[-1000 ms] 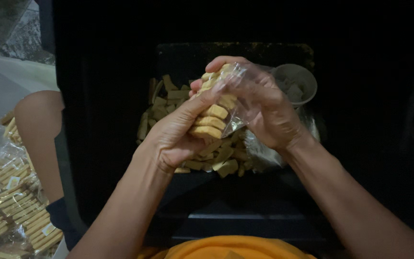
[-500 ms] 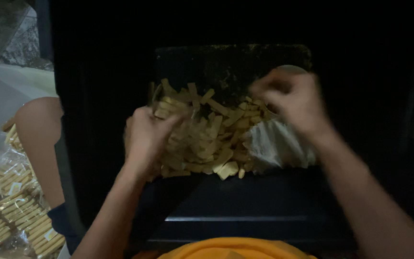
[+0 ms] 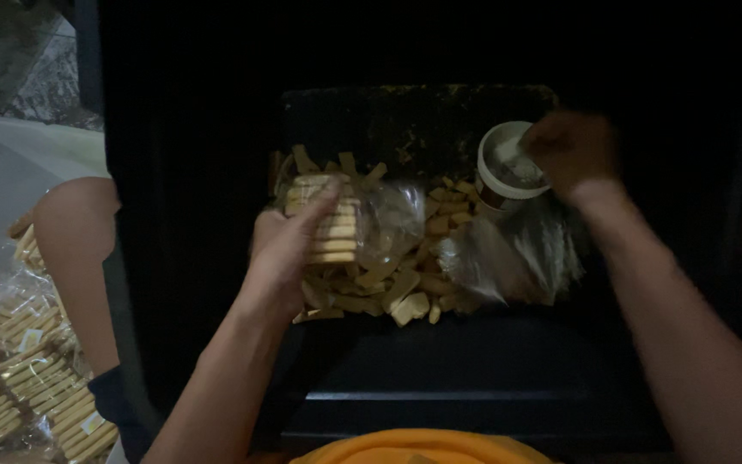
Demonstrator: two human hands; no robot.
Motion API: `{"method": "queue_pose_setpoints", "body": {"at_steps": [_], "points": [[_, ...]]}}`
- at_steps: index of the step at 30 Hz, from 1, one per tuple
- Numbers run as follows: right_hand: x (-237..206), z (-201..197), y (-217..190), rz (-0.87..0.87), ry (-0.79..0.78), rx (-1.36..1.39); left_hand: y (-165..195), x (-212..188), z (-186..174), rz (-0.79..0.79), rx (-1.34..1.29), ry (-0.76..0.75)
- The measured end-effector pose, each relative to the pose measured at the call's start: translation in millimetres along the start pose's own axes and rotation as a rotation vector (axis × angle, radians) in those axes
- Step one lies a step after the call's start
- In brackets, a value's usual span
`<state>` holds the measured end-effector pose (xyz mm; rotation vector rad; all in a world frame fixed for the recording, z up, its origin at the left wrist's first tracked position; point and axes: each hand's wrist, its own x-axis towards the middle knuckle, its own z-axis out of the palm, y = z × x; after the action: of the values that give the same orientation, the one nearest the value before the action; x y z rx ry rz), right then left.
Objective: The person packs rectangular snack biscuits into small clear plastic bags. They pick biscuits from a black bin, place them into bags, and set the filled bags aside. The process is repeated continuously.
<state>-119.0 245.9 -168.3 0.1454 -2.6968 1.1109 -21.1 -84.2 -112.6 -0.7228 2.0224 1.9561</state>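
Over the dark tray (image 3: pixel 371 112), the left hand (image 3: pixel 289 249) gripped a bagged biscuit stack (image 3: pixel 328 219). The right hand (image 3: pixel 573 150), its grip unclear, touched a white cup (image 3: pixel 508 167). Loosely held, the stack seemed liable to spill.

from my feed this looks like a small, dimly lit food-packing spot, home-scale rather than a factory. a black tray (image 3: pixel 414 120) holds a loose heap of pale rectangular biscuits (image 3: pixel 388 283), with clear plastic bags (image 3: pixel 508 258) lying among them and a small white tub (image 3: pixel 508 163) at its edge. off to the left, sealed packs of the same biscuits (image 3: pixel 19 387) are piled up, each with a small label, beside another person's arm (image 3: pixel 75 249).
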Motion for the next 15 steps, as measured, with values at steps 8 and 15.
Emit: {"method": "queue_pose_setpoints", "body": {"at_steps": [8, 15], "points": [[-42.4, -40.2, -102.7, -0.146, -0.010, 0.562, -5.2, 4.8, 11.3, -0.358, -0.583, -0.195], [-60.5, -42.1, -150.8, -0.524, -0.018, 0.368, 2.8, -7.5, 18.6, -0.308, -0.548, -0.228]]}}
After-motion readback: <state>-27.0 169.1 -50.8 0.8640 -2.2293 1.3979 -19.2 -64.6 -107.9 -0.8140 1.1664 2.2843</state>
